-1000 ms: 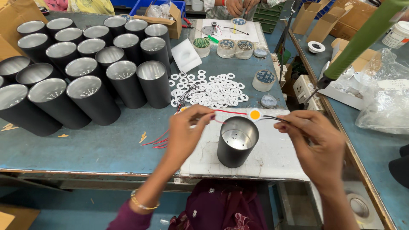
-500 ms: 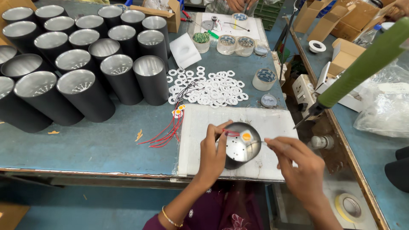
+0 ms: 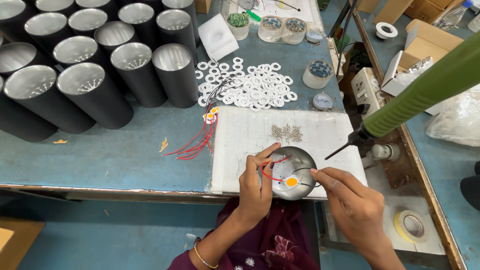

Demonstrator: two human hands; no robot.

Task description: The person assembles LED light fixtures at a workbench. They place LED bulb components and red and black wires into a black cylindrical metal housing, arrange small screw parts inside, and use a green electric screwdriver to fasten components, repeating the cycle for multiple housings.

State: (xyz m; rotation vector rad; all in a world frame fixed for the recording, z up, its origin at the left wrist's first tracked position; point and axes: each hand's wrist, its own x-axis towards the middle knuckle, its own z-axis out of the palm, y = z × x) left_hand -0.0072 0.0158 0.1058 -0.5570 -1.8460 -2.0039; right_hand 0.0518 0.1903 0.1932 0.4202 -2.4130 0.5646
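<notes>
Black cylindrical lamp housing (image 3: 291,172) upright at the near edge of the white mat (image 3: 250,140) on the blue desk (image 3: 100,155), seen from the head view straight down its silvery bore. Inside, a small white LED disc with an orange centre (image 3: 290,181), trailing a red wire (image 3: 267,172) and a dark wire (image 3: 307,172) over the rim. Left hand (image 3: 255,192) at the housing's left rim, fingers (image 3: 267,152) pinching the red wire. Right hand (image 3: 352,207) at the right rim, fingers (image 3: 320,173) pinched on the dark wire.

Judged: seating the disc on the housing floor; next, wires dressed flat and disc centred, calling for a light, even press.

Containers: rows of matching black housings (image 3: 95,75) far left, bores apparently bare. Heap of white washers (image 3: 245,87) loose beyond the mat. Small screws (image 3: 286,132) scattered on the mat. Spare discs with red leads (image 3: 205,132) at the mat's left edge. Round tubs (image 3: 283,29) far off, contents too small to tell. Green electric screwdriver (image 3: 425,92) hanging at right, tip near the housing, not touching.
</notes>
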